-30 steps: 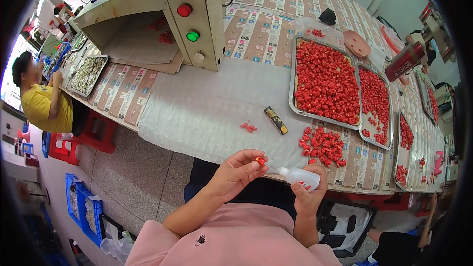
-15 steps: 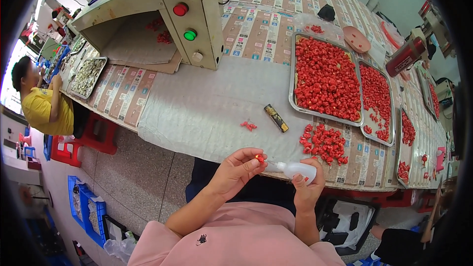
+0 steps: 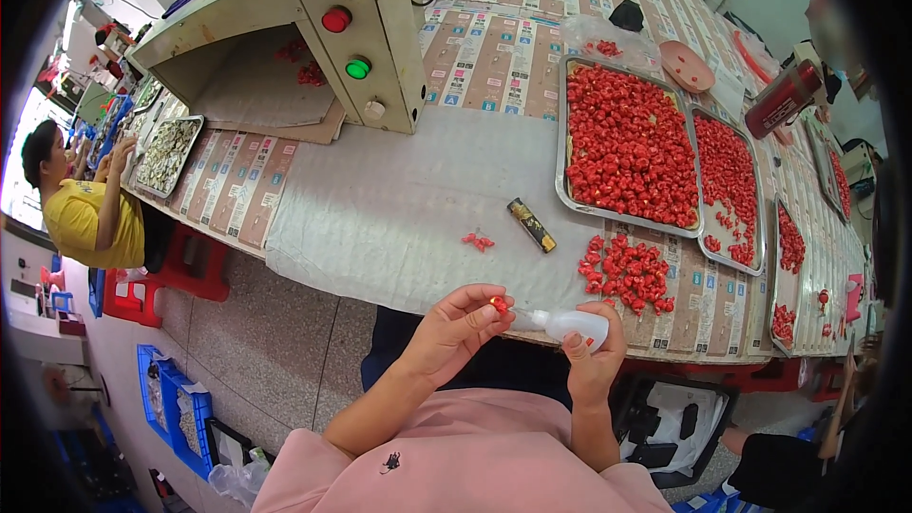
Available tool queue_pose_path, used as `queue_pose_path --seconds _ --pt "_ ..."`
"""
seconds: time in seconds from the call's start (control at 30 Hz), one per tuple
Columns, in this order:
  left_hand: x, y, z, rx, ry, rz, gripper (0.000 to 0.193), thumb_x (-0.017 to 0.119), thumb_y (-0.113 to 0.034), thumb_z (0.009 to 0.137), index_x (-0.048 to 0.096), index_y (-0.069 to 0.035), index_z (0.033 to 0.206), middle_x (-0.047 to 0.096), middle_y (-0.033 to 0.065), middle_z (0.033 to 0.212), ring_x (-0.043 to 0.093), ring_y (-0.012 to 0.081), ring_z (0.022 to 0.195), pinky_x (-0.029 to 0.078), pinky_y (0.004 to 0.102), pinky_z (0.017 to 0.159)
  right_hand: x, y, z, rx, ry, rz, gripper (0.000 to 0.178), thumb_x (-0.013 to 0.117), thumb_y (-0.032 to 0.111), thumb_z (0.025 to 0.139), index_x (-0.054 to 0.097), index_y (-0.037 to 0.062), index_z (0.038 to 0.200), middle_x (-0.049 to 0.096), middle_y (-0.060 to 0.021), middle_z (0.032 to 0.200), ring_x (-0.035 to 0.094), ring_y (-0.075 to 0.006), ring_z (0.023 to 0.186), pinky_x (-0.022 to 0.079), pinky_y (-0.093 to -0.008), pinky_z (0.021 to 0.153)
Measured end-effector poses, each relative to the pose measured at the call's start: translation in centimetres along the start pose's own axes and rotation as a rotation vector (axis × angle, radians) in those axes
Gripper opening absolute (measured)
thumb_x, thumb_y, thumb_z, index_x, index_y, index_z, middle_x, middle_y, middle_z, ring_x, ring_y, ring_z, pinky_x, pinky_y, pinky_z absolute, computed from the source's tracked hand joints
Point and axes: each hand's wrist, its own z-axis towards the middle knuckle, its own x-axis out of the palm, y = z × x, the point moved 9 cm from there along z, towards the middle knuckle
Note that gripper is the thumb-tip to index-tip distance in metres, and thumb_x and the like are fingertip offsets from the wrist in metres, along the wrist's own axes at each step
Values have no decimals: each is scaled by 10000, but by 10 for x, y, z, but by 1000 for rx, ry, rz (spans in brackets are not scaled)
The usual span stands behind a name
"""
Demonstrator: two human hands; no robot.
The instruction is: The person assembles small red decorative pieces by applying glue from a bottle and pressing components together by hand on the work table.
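My left hand [image 3: 452, 334] pinches a small glossy red piece [image 3: 499, 304] between thumb and fingertips, at the table's front edge. My right hand [image 3: 597, 363] is wrapped around a white squeeze bottle [image 3: 570, 326] with a thin nozzle. The bottle lies nearly level, its nozzle pointing left at the red piece; I cannot tell whether they touch. Beyond my right hand is a loose pile of similar red pieces [image 3: 627, 271]. A few lighter red pieces [image 3: 478, 241] lie on the white sheet [image 3: 380, 199], near a black and gold cylinder [image 3: 530, 225].
Metal trays of red pieces [image 3: 627, 147] stand at the right, with a dark red flask [image 3: 784, 100] behind. A beige machine [image 3: 366, 28] with red and green buttons stands at the back left. At far left, a person in yellow [image 3: 90, 218] sits by a tray [image 3: 169, 154].
The bottle has tipped slightly closer to level, its nozzle still toward the red piece. My left hand has hardly moved. The person in yellow has shifted their hands and head.
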Motion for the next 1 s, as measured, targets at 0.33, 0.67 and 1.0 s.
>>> queue_pose_path --seconds 0.33,0.67,1.0 --pt "-1 0 0 1 -9 -1 238 584 -64 886 560 -24 1119 612 86 1067 598 180 979 483 287 885 1 0 1 -21 20 7 420 764 242 764 541 2 1025 502 -10 926 509 -86 793 419 -212 689" --pt "-1 0 0 -3 -6 -17 250 598 -38 870 562 -18 1117 609 89 1058 596 184 980 485 289 893 1 0 2 -10 15 8 423 762 242 767 539 -3 1029 503 -13 920 511 -86 785 424 -212 677" --pt "-1 0 0 -5 -8 -20 242 591 -39 875 563 -13 1114 612 89 1054 596 177 974 486 288 898 3 6 1 -37 26 5 427 767 240 761 541 -4 1030 491 -14 925 505 -91 797 419 -215 692"
